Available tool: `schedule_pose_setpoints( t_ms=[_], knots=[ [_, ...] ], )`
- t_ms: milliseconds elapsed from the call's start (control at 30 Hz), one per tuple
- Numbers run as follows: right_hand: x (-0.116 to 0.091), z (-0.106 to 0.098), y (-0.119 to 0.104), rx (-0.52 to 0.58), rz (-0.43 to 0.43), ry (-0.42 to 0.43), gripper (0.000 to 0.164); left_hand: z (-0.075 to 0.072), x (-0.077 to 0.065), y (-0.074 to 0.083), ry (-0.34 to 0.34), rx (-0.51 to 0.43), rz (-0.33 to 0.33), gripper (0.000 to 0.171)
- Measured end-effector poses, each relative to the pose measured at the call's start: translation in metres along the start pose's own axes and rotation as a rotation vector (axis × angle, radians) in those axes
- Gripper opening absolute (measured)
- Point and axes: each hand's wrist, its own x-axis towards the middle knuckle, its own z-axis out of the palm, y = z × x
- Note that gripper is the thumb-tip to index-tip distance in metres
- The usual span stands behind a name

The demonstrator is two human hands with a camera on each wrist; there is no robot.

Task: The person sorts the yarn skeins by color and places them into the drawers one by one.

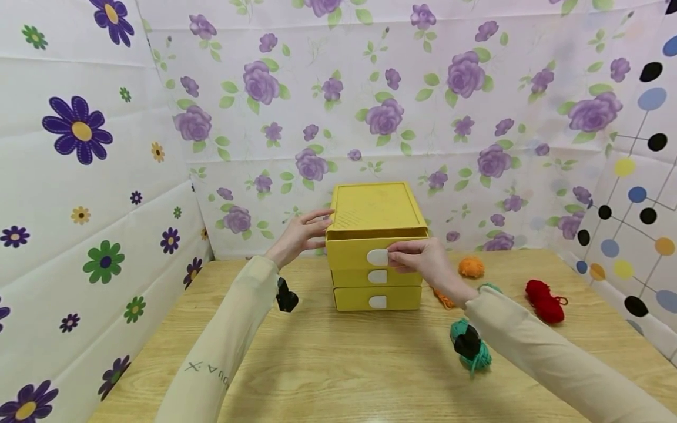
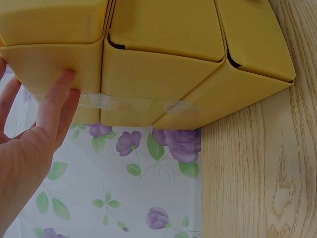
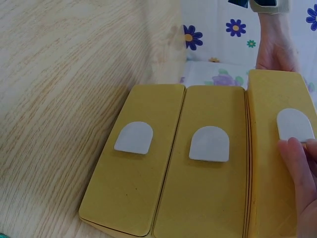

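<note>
Contact is made by the right hand [image 1: 431,261] at the right edge of a white, flat, D-shaped tab handle [image 1: 378,257], set midway along the front of the yellow, box-shaped top drawer [image 1: 346,254]. The tab appears to be pinched between thumb and fingers, though part of that hand is cut off in the right wrist view. The drawer is housed in the uppermost tier of a yellow, three-tiered chest of card-like material [image 1: 375,202], stood upright on the pale wood-grain table [image 1: 328,376]. Its front is set proud of the two lower yellow drawers [image 1: 349,299], and a gap is seen along its upper edge. The front's long axis is laid left to right; the relation judged to matter is the sliding line, directed from the chest towards the person. The right hand is placed nearer the tab. The left hand [image 1: 301,235] is held at the chest's left side, fingers apart and fairly straight, the side wall touched.
</note>
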Motion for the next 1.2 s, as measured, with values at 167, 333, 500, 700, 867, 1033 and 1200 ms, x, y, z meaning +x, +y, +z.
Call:
schedule_pose_setpoints(
  t_ms=[167, 333, 500, 700, 867, 1033, 1200],
  knots=[
    [-0.004, 0.001, -0.003, -0.004, 0.010, -0.006, 0.020, -0.005, 0.007, -0.009, 0.019, -0.003, 0.002, 0.043],
    [-0.008, 0.001, -0.005, -0.006, 0.017, -0.019, 0.021, -0.006, 0.010, -0.012, 0.034, 0.010, 0.016, 0.041],
    [-0.012, 0.001, -0.006, 0.000, 0.019, -0.028, 0.021, -0.006, 0.009, -0.012, 0.021, 0.014, 0.020, 0.042],
    [-0.017, 0.002, -0.007, 0.007, 0.027, -0.031, 0.021, -0.007, 0.008, -0.014, -0.002, 0.026, 0.060, 0.043],
    [-0.019, 0.002, -0.007, 0.007, 0.032, -0.036, 0.021, -0.007, 0.007, -0.013, -0.005, 0.023, 0.061, 0.043],
    [-0.022, 0.002, -0.008, -0.012, 0.028, -0.037, 0.021, -0.008, 0.010, -0.014, 0.012, 0.019, 0.023, 0.043],
    [-0.025, 0.003, -0.010, 0.000, 0.025, -0.038, 0.021, -0.008, 0.010, -0.013, 0.006, 0.021, 0.013, 0.044]
  ],
)
